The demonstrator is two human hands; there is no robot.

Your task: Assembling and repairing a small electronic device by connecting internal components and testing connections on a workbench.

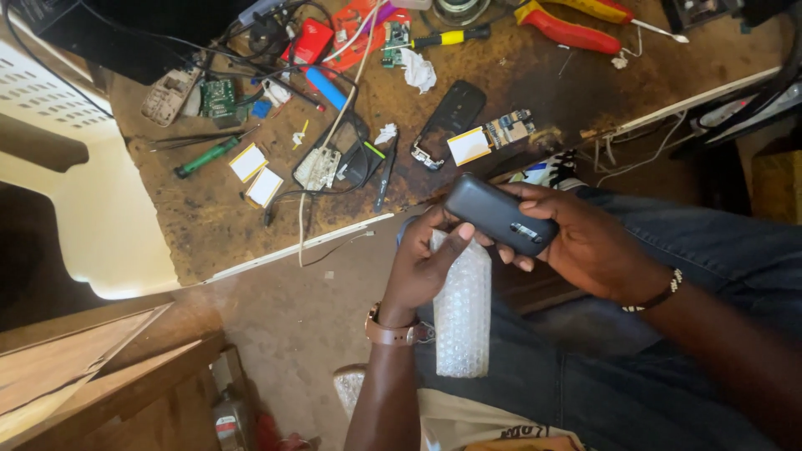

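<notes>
My right hand (589, 242) grips a small dark phone (499, 214) by its body, back side up, over my lap. My left hand (426, 263) also holds the phone's near end, thumb pressed against its edge. Under the left hand a strip of clear bubble wrap (462, 313) lies across my jeans. A watch strap circles my left wrist and a beaded bracelet my right wrist.
The worn brown workbench (209, 217) ahead carries another dark phone shell (451, 113), white battery pieces (257, 175), circuit boards (219, 98), a green screwdriver (206, 157), red pliers (568, 32), a blue-handled tool (326, 88), tweezers and tangled wires. A cream plastic chair (83, 184) stands at the left.
</notes>
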